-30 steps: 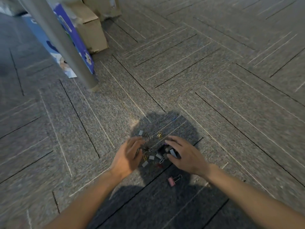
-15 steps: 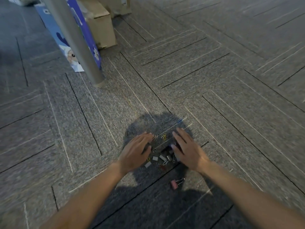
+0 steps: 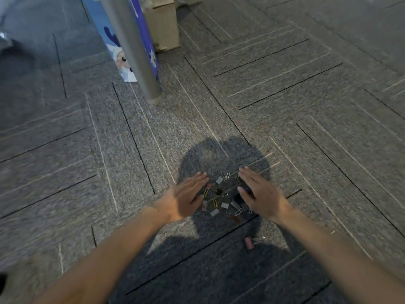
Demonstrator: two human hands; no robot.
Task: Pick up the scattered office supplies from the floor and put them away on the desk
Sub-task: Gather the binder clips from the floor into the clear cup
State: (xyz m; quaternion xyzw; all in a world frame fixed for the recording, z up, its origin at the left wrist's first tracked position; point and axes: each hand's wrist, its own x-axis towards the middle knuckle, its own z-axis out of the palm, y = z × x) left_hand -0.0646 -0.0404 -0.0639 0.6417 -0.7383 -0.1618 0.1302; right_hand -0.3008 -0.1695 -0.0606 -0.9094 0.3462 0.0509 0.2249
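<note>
Hands frame a small heap of clips [image 3: 223, 194] on the grey carpet floor [image 3: 306, 119]. The left hand [image 3: 183, 199] lies flat on the left of the heap, fingers straight and together, pointing up and to the right, its grip apart and holding nothing. The right hand [image 3: 260, 195] mirrors it on the right side, fingers extended and slightly spread, thumb turned inward toward the pile; its grip is also apart, with nothing clamped in it. A dark binder clip [image 3: 238, 199] sits just beside the right thumb, partly hidden by it.

Between the 2 palms the heap mixes paper clips and small binder clips: yellow paper clips [image 3: 206, 191] near the left fingertips, a gold pair [image 3: 226, 176] at the far edge, a silver paper clip [image 3: 238, 211] at the near edge, and several pale grey binder clips [image 3: 214, 213] scattered through. All rest on the floor inside the shadow cast by the person.

A pink binder clip [image 3: 248, 242] lies apart from the rest, nearer the camera and under the right forearm's side, with its wire handles pointing right.

Farther off, a grey metal leg [image 3: 133, 47] stands on the carpet at a slant. Behind it leans a blue printed box [image 3: 114, 40], and a cardboard box [image 3: 163, 25] sits just right of that.
</note>
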